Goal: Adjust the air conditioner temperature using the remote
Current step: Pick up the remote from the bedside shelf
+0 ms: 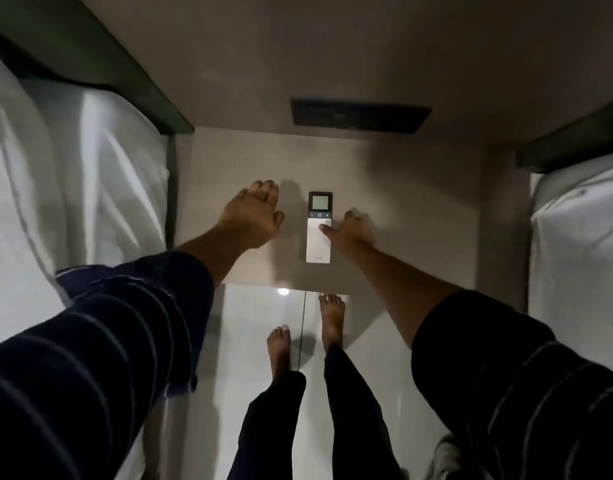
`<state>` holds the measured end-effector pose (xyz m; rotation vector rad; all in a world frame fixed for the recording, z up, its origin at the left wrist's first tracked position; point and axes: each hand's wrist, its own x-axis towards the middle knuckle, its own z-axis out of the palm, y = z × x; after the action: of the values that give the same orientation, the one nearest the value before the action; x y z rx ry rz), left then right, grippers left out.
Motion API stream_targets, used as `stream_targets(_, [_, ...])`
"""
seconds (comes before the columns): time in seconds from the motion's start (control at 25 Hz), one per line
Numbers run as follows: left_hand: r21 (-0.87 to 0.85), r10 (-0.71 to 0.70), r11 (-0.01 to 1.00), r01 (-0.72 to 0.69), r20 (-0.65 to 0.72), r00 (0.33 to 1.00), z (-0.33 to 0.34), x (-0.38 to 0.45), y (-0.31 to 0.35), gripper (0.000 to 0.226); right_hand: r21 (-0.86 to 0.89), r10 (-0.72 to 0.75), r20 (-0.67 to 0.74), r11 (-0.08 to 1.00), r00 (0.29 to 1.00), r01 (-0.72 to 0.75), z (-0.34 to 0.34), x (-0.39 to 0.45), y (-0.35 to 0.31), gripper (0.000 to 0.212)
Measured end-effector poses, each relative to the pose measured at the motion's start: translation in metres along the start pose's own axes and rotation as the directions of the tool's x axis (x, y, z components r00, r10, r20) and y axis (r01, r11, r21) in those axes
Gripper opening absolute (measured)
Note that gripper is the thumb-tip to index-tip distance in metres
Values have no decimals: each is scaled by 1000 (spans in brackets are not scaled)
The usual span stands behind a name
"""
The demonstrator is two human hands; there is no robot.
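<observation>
A slim white remote (pixel 318 244) with a dark top and a small grey screen lies flat on the bedside table (pixel 419 220), screen end away from me. My right hand (pixel 350 232) rests on the table at the remote's right side, its thumb touching the white body just below the button row. My left hand (pixel 254 213) lies palm down on the table, a little to the left of the remote and apart from it, fingers together. No air conditioner is in view.
A dark switch panel (pixel 358 116) is set in the wall behind the table. A bed with white sheets (pixel 73 188) borders the left, another bed (pixel 578 244) the right. My bare feet (pixel 329 320) stand on a glossy white floor (pixel 253 317).
</observation>
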<state>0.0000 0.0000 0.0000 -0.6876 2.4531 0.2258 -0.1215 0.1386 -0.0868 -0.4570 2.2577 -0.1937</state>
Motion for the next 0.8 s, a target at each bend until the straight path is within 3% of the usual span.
stream_targets(0.12, [-75, -43, 996, 45, 27, 999, 29, 16, -4, 66, 25, 64, -99, 998, 993, -62, 48, 18, -10, 92])
stream_targets(0.28, [-157, -81, 984, 88, 50, 995, 49, 12, 0, 65, -7, 54, -161, 998, 985, -55, 80, 25, -24, 93])
stream_targets(0.6, [-230, -203, 949, 216, 80, 976, -23, -60, -20, 64, -105, -175, 38, 978, 984, 178, -23, -37, -58, 71])
stream_targets(0.8, [-201, -345, 923, 327, -61, 937, -146, -149, -64, 65, -175, -454, 122, 866, 883, 469, -115, -139, -162, 58])
